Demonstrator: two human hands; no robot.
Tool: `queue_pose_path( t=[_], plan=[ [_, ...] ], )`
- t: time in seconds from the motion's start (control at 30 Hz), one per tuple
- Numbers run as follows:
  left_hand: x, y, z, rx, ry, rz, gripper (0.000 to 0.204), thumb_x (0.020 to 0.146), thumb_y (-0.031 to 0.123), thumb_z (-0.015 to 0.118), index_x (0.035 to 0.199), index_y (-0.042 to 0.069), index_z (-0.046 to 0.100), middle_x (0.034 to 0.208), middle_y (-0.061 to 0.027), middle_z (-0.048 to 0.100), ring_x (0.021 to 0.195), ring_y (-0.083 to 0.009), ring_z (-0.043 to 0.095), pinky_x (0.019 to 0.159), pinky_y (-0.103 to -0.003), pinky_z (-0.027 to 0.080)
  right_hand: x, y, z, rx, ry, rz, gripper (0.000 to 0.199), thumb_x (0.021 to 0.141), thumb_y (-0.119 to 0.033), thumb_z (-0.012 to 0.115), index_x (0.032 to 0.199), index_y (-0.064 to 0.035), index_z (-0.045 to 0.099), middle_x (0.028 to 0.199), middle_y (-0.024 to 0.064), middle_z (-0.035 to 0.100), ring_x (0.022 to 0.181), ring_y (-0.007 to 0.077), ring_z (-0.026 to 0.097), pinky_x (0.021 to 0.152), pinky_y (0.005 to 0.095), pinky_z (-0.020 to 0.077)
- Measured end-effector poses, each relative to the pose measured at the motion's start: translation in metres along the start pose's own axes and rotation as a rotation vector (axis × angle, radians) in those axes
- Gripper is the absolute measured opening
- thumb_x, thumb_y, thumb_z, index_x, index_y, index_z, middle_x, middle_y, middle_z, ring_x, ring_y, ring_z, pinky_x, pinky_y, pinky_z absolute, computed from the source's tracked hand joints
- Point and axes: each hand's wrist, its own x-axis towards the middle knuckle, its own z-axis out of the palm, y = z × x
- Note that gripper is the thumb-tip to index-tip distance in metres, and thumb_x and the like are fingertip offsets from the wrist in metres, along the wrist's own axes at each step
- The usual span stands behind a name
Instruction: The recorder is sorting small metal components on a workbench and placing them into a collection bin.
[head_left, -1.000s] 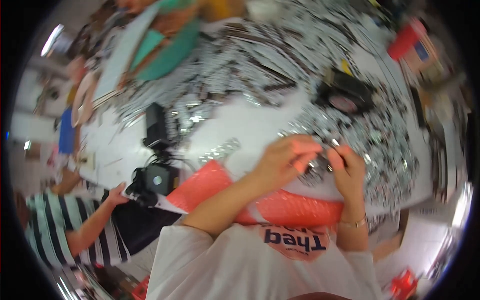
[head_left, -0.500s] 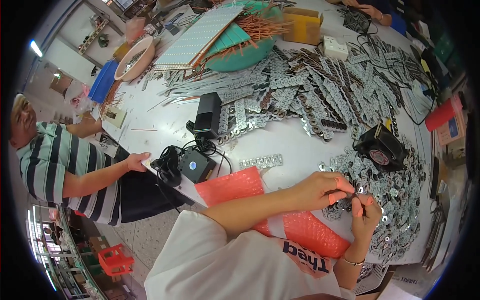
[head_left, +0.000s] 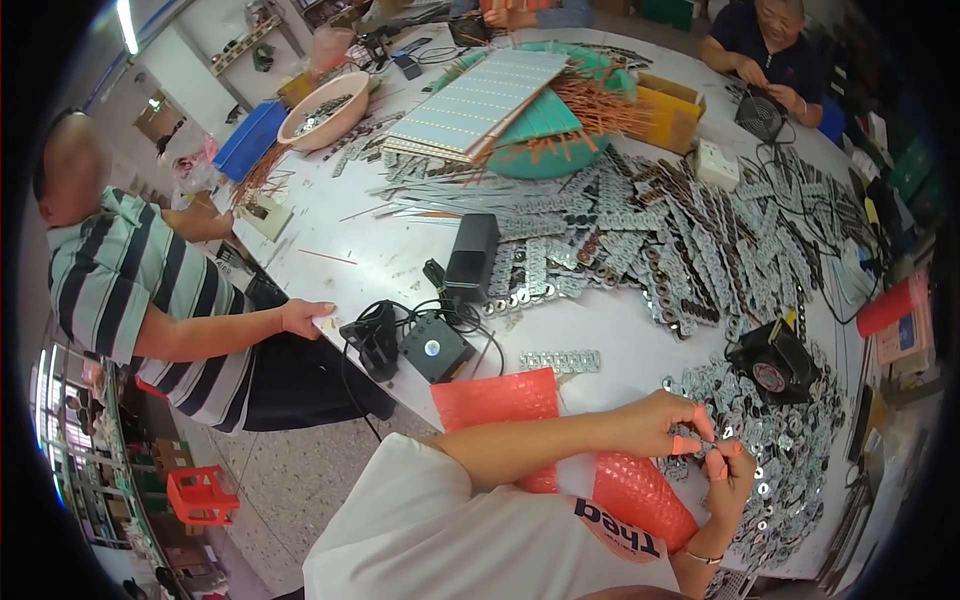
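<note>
My left hand (head_left: 660,422) and my right hand (head_left: 726,482) meet fingertip to fingertip at the lower right, over a heap of small round silvery parts (head_left: 790,440). Both wear orange finger cots. They seem to pinch one small metal part between them; it is too small to make out. My left forearm lies across a red bubble-wrap sheet (head_left: 497,400) at the edge of the white table (head_left: 400,250). A small black fan (head_left: 771,365) stands just beyond my hands.
Rows of metal strips (head_left: 650,235) cover the table's middle. A black box with cables (head_left: 434,347) and a black adapter (head_left: 471,258) sit to the left. A person in a striped shirt (head_left: 130,300) rests a hand (head_left: 305,318) on the table edge. Another person (head_left: 770,45) works opposite.
My view has swung up and left, so more of the table and the striped-shirt person shows. My hands stay together over the heap of parts.
</note>
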Motion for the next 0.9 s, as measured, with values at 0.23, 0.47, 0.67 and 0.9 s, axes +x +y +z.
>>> queue_pose_path(
  t=[0.23,0.47,0.67,0.9],
  plan=[
    [-0.004,0.002,-0.001,0.017,0.024,-0.018,0.019,0.080,0.011,0.065,0.098,0.004,0.061,0.092,-0.0102,0.065,0.087,-0.0233,0.063,0.075,-0.033,0.049,-0.004,0.005,0.003,0.011,0.053,0.039,0.018,0.083,-0.018,0.064,0.085,0.0002,0.063,0.062,-0.0006,0.051,0.056,0.0066,0.044,0.051,0.0213,0.0353],
    [-0.007,-0.002,0.006,-0.045,0.068,-0.160,0.022,0.080,0.012,0.068,0.099,0.005,0.060,0.092,-0.0082,0.065,0.088,-0.0185,0.063,0.076,-0.031,0.049,-0.012,0.001,0.000,-0.111,0.041,-0.040,0.019,0.085,-0.016,0.061,0.094,0.0001,0.065,0.062,-0.0006,0.053,0.053,0.0058,0.046,0.048,0.0216,0.0353],
    [-0.004,0.008,-0.012,-0.295,0.020,-0.438,0.022,0.081,0.004,0.065,0.102,0.003,0.058,0.094,-0.0081,0.063,0.080,-0.0160,0.063,0.071,-0.028,0.052,0.010,-0.022,0.017,0.071,-0.033,0.208,0.013,0.087,-0.015,0.059,0.086,-0.0018,0.060,0.062,-0.0002,0.051,0.053,0.0062,0.045,0.047,0.0226,0.0355],
    [0.008,0.011,-0.002,-0.658,0.021,-0.629,0.020,0.082,0.000,0.063,0.101,0.000,0.056,0.097,-0.0097,0.060,0.078,-0.0164,0.062,0.069,-0.028,0.053,0.003,-0.009,0.015,0.787,-0.027,0.296,0.012,0.091,-0.016,0.054,0.090,-0.0038,0.055,0.067,-0.0021,0.049,0.051,0.0032,0.037,0.045,0.0189,0.0287]
  ],
)
